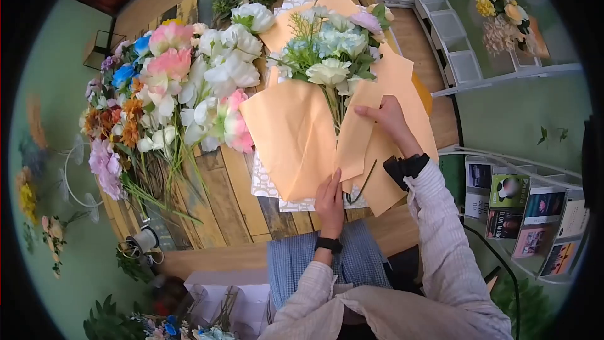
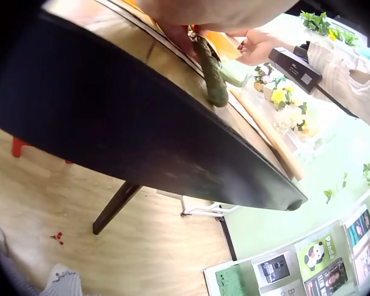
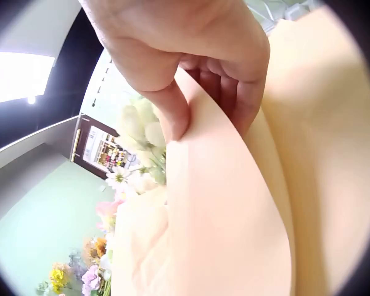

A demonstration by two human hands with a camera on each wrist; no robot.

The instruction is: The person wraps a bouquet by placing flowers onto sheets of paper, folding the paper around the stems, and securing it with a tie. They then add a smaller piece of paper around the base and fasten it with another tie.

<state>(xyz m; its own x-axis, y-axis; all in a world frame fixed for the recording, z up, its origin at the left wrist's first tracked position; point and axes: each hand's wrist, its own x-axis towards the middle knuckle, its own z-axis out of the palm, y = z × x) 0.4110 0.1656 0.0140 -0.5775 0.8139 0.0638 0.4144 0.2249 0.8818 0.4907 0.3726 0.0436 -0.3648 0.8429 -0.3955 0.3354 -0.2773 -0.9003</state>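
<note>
A bouquet of white, pale blue and lilac flowers (image 1: pixel 340 41) lies on sheets of peach wrapping paper (image 1: pixel 283 135), its green stems (image 1: pixel 335 110) running down between the folds. My right hand (image 1: pixel 394 121) pinches the right-hand flap between thumb and fingers. In the right wrist view, the thumb lies on the near face of that paper flap (image 3: pixel 216 203) and the curled fingers go behind it. At the bottom of the wrap, my left hand (image 1: pixel 329 203) grips the gathered paper. A thick green stem end (image 2: pixel 213 77) sticks out below this hand in the left wrist view.
Loose artificial flowers (image 1: pixel 163 75) are heaped on the left of the wooden table (image 1: pixel 217 198). White patterned paper (image 1: pixel 264 179) lies under the wrap. A wire spool (image 1: pixel 143 239) sits at the lower-left edge. White racks (image 1: pixel 462 66) and a book stand (image 1: pixel 528 198) are right.
</note>
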